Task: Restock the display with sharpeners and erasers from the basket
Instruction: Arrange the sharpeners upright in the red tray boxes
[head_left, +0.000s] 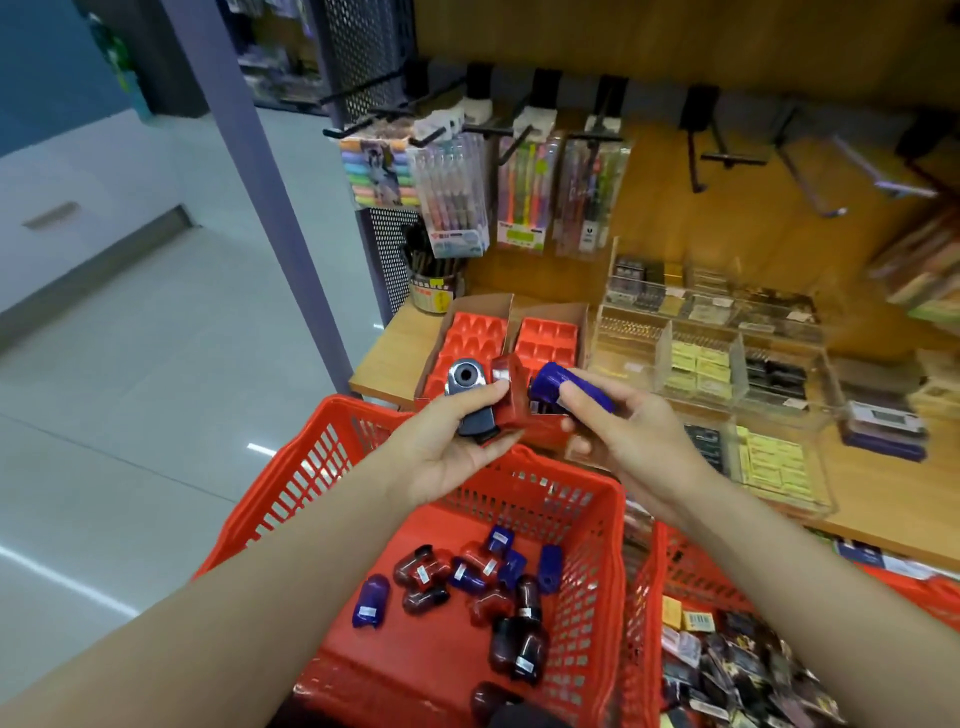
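My left hand (447, 452) grips two sharpeners together, a dark one with a silver round face (467, 384) and a red one (511, 400). My right hand (634, 441) pinches a blue sharpener (558, 387) beside them. Both hands hover above the far rim of the red basket (322, 457), which holds several blue and dark red sharpeners (467, 582). Behind the hands, two red slotted trays (545, 338) in cardboard boxes lie on the wooden shelf. A second red basket (644, 587) at lower right holds several packaged erasers (737, 670).
Clear acrylic bins (696, 358) with yellow and black erasers fill the shelf to the right. Pen packs (457, 192) hang on hooks above, with some bare hooks (727, 156) further right. A pencil cup (434, 291) stands at the shelf's left end. A grey post (270, 182) and tiled floor lie left.
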